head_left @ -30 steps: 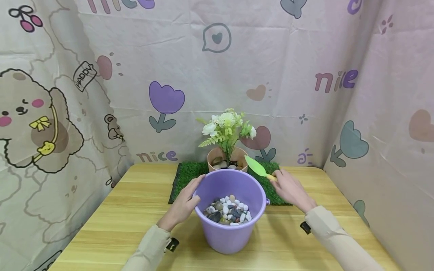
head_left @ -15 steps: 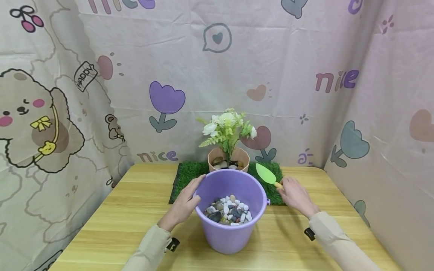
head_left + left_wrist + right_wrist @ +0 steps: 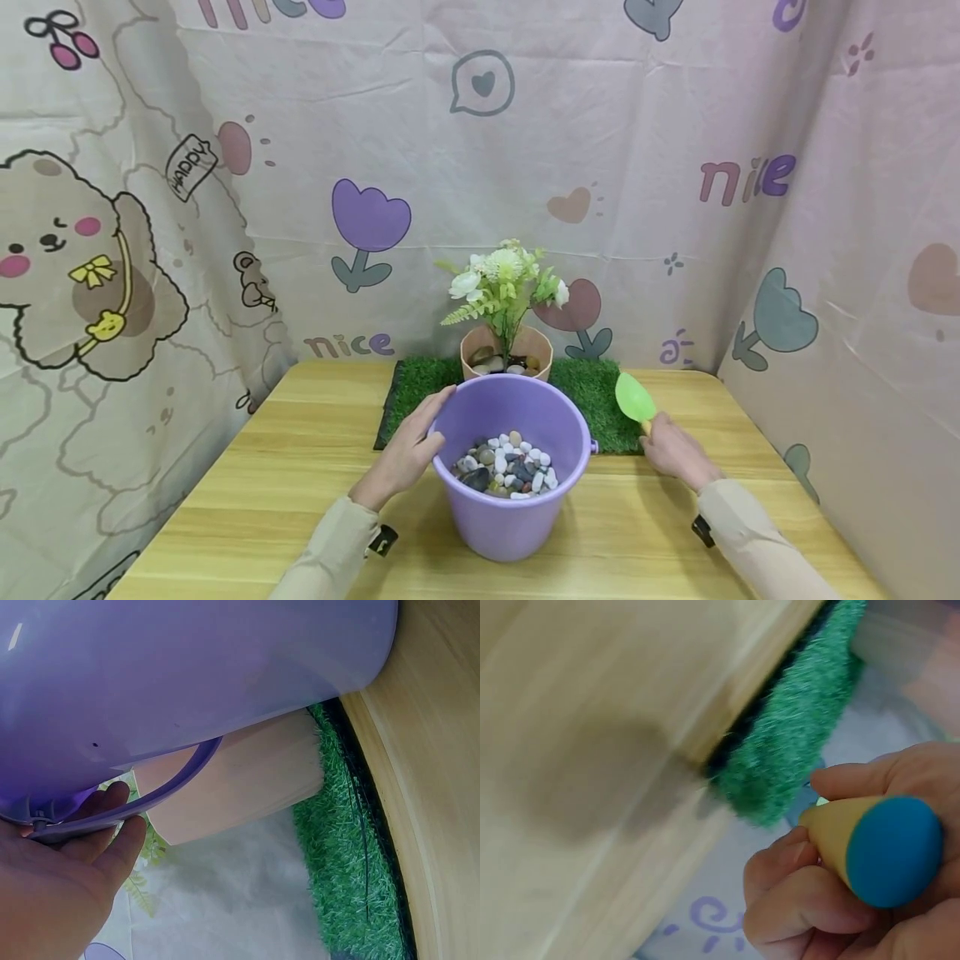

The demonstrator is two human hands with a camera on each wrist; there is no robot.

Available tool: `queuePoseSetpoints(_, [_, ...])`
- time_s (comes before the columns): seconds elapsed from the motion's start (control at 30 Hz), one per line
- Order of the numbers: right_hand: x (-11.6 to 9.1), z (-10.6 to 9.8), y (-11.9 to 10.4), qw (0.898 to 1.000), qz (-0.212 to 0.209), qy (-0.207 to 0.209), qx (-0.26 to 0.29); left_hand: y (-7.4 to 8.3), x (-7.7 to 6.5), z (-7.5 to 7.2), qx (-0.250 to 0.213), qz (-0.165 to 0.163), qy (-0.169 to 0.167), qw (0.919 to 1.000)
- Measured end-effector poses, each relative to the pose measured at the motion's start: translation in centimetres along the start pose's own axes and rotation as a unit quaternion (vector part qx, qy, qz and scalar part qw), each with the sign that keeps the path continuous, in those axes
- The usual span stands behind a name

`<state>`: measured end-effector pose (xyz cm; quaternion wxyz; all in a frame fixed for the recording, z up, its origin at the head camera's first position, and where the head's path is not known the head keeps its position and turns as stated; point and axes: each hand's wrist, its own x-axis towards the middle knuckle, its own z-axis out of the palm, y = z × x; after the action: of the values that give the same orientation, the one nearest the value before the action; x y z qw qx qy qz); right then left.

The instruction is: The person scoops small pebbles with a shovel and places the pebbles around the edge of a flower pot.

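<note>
A purple bucket (image 3: 504, 529) stands upright on the table with a bed of pebbles (image 3: 510, 471) at its bottom. My left hand (image 3: 402, 450) grips the left side of its rim; in the left wrist view, fingers lie along the bucket handle (image 3: 169, 787) near its hinge. Over to the right, my right hand (image 3: 675, 450) holds a small trowel by its handle. The green blade (image 3: 634, 398) points up and away to the left, apart from the bucket. Its yellow handle (image 3: 832, 825) with a blue end shows within the curled fingers in the right wrist view.
Behind the bucket stands a peach flowerpot (image 3: 540, 350) with white flowers (image 3: 501, 275) and stones inside. It sits on a green turf mat (image 3: 588, 398). A wooden table (image 3: 247, 500) carries everything, with a printed curtain (image 3: 637, 125) around it.
My right hand has moved to the right with the trowel, away from the flowerpot and bucket. The trowel's blade now points more upward. My left hand and the bucket stay in place.
</note>
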<state>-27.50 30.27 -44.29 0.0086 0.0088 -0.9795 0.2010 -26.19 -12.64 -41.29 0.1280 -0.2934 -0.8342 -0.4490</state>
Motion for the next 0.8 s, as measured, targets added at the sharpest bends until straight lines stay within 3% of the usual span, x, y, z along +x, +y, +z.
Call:
queuePoseSetpoints(0.43, [-0.5,0.5,2.5,0.996,0.071,-0.055,-0.018,0.2,-0.1,-0.1,-0.006,-0.007,-0.006,0.9999])
queuePoseSetpoints(0.8, [-1.2,1.1,3.5,0.995,0.075,-0.061,-0.040,0.2,0.0,-0.2,-0.004,0.000,-0.010,0.9999])
